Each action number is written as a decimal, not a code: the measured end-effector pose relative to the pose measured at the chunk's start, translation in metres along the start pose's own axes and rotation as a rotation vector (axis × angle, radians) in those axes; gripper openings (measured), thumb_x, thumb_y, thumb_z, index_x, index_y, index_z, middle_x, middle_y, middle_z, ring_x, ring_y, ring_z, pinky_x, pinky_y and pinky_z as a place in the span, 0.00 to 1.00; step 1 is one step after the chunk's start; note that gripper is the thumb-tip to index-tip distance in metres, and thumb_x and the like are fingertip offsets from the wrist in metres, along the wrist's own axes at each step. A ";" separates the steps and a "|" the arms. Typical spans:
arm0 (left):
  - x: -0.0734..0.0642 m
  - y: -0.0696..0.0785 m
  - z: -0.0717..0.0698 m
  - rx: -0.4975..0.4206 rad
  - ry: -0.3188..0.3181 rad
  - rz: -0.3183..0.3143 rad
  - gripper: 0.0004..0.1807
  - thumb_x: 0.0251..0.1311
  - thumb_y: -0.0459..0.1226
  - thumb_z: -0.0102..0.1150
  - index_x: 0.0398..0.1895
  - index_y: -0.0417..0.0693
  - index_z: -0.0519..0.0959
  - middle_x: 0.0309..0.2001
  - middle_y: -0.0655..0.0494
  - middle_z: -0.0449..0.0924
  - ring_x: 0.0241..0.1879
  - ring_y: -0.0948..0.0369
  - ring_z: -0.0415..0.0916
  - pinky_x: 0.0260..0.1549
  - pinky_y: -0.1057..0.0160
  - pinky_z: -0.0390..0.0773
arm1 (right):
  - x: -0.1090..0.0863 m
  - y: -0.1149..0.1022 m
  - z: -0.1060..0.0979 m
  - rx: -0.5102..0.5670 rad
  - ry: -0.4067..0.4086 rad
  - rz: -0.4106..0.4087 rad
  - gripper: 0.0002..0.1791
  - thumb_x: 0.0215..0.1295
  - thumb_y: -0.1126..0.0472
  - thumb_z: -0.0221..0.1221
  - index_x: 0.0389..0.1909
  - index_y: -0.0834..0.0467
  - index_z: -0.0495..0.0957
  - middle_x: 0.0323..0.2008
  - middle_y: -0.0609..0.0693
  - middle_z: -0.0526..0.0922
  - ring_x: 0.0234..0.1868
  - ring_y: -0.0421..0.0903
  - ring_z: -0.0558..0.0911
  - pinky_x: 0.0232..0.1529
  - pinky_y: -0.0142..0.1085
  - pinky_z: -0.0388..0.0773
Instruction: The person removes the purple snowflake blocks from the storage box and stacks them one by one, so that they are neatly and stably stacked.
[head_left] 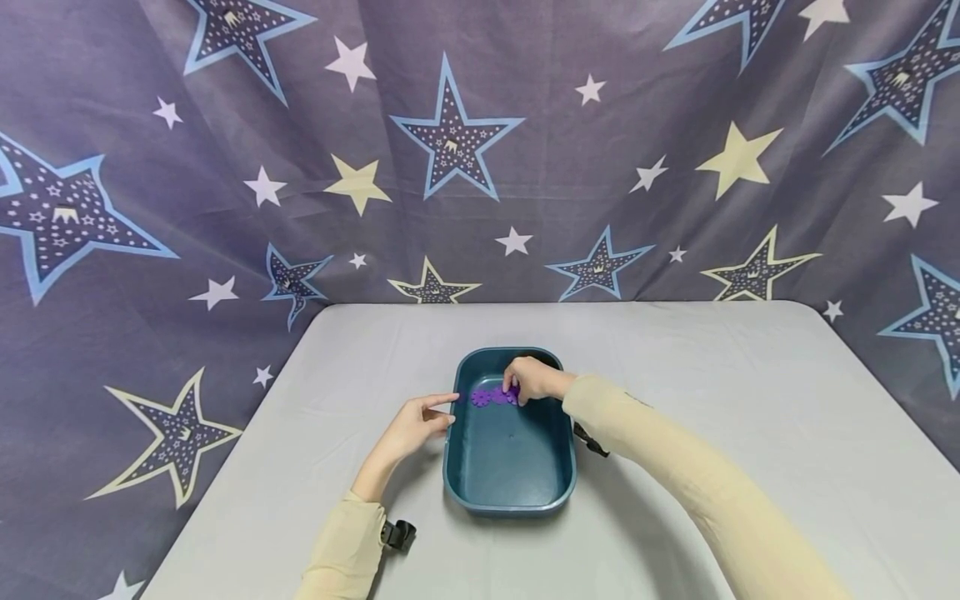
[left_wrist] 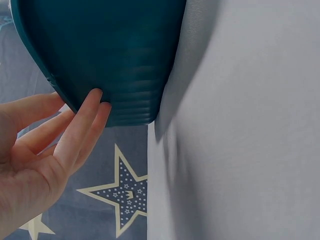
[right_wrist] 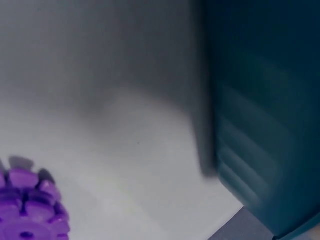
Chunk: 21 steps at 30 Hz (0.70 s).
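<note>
- my right hand (head_left: 531,379) pinches a purple disc (head_left: 513,396), far end of teal bin (head_left: 510,483); other purple discs (head_left: 481,398) beside it.
- my left hand (head_left: 414,427), fingers straight, touches bin's left side, no grasp.
- risk: light touch, bin may skid if pushed.
- my fingertips could bump neighbouring discs askew.
</note>
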<state>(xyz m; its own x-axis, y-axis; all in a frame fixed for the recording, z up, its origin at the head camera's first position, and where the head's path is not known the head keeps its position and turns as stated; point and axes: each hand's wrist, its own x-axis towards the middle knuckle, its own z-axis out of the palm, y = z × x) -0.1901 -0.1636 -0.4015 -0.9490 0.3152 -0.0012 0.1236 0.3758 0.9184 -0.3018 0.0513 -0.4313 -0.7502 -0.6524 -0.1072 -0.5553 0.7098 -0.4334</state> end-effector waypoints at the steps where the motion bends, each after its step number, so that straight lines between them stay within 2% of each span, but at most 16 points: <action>1: 0.000 0.000 0.000 0.001 0.001 0.002 0.20 0.56 0.23 0.48 0.53 0.23 0.65 0.39 0.27 0.74 0.38 0.44 0.75 0.37 0.53 0.78 | 0.000 -0.001 0.000 -0.001 0.001 0.000 0.16 0.36 0.75 0.67 0.30 0.61 0.81 0.29 0.52 0.77 0.33 0.44 0.73 0.35 0.32 0.74; 5: 0.000 0.001 0.000 -0.003 0.000 -0.005 0.20 0.55 0.23 0.48 0.53 0.23 0.65 0.39 0.27 0.74 0.38 0.44 0.75 0.38 0.52 0.77 | 0.002 -0.001 -0.002 0.028 -0.016 0.038 0.15 0.36 0.77 0.66 0.29 0.60 0.81 0.30 0.53 0.78 0.34 0.46 0.74 0.37 0.35 0.75; 8: 0.002 -0.003 0.000 -0.007 -0.001 -0.007 0.20 0.55 0.23 0.49 0.53 0.23 0.65 0.39 0.28 0.74 0.37 0.45 0.76 0.38 0.52 0.77 | 0.011 0.011 0.000 0.049 -0.044 0.047 0.15 0.38 0.78 0.65 0.26 0.56 0.81 0.29 0.50 0.78 0.34 0.44 0.75 0.36 0.35 0.76; 9: 0.003 -0.005 0.000 -0.009 -0.001 -0.005 0.20 0.55 0.23 0.49 0.53 0.23 0.66 0.39 0.28 0.75 0.37 0.45 0.76 0.38 0.52 0.78 | 0.016 0.021 0.004 0.071 -0.036 -0.004 0.17 0.37 0.78 0.65 0.24 0.53 0.81 0.27 0.48 0.79 0.33 0.42 0.76 0.33 0.32 0.76; 12: 0.007 -0.016 -0.001 -0.021 0.001 -0.006 0.20 0.55 0.24 0.50 0.53 0.24 0.66 0.38 0.29 0.76 0.37 0.47 0.76 0.37 0.54 0.78 | 0.025 0.037 0.007 0.089 -0.051 -0.027 0.19 0.40 0.80 0.61 0.24 0.52 0.82 0.26 0.46 0.80 0.31 0.40 0.77 0.30 0.29 0.77; 15: 0.012 -0.028 -0.001 -0.024 0.004 -0.013 0.21 0.55 0.25 0.51 0.54 0.27 0.67 0.38 0.31 0.76 0.36 0.49 0.77 0.36 0.56 0.79 | 0.022 0.036 0.001 0.138 -0.057 -0.027 0.19 0.40 0.83 0.55 0.26 0.58 0.83 0.27 0.51 0.82 0.31 0.44 0.79 0.30 0.32 0.78; 16: 0.014 -0.031 -0.001 -0.021 0.005 -0.016 0.21 0.55 0.26 0.51 0.54 0.28 0.67 0.38 0.32 0.77 0.36 0.50 0.77 0.36 0.57 0.79 | 0.019 0.030 -0.003 0.140 -0.068 0.016 0.18 0.42 0.84 0.53 0.28 0.62 0.82 0.28 0.54 0.82 0.33 0.47 0.80 0.33 0.35 0.79; 17: 0.014 -0.033 -0.001 -0.017 0.005 -0.016 0.21 0.56 0.27 0.52 0.54 0.29 0.68 0.39 0.33 0.77 0.36 0.51 0.77 0.36 0.58 0.79 | 0.018 0.031 -0.004 0.155 -0.067 0.015 0.18 0.42 0.85 0.51 0.29 0.64 0.82 0.29 0.56 0.82 0.33 0.48 0.80 0.33 0.35 0.79; 19: 0.015 -0.036 -0.001 -0.008 0.005 -0.013 0.21 0.56 0.27 0.52 0.54 0.29 0.68 0.39 0.33 0.77 0.36 0.53 0.77 0.36 0.59 0.79 | 0.022 0.041 -0.002 0.192 -0.060 -0.024 0.19 0.43 0.85 0.49 0.29 0.65 0.82 0.29 0.56 0.82 0.32 0.47 0.80 0.31 0.35 0.80; 21: 0.015 -0.037 -0.001 -0.005 0.010 -0.013 0.21 0.56 0.27 0.52 0.54 0.30 0.68 0.39 0.34 0.77 0.36 0.53 0.77 0.35 0.60 0.79 | 0.032 0.065 0.008 0.227 -0.044 -0.107 0.21 0.44 0.84 0.49 0.29 0.61 0.83 0.27 0.52 0.82 0.30 0.43 0.80 0.27 0.31 0.79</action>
<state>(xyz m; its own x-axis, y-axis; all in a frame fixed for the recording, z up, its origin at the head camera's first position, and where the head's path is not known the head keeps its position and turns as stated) -0.2093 -0.1738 -0.4347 -0.9534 0.3017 -0.0096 0.1096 0.3757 0.9202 -0.3592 0.0742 -0.4704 -0.6726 -0.7349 -0.0870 -0.5321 0.5620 -0.6333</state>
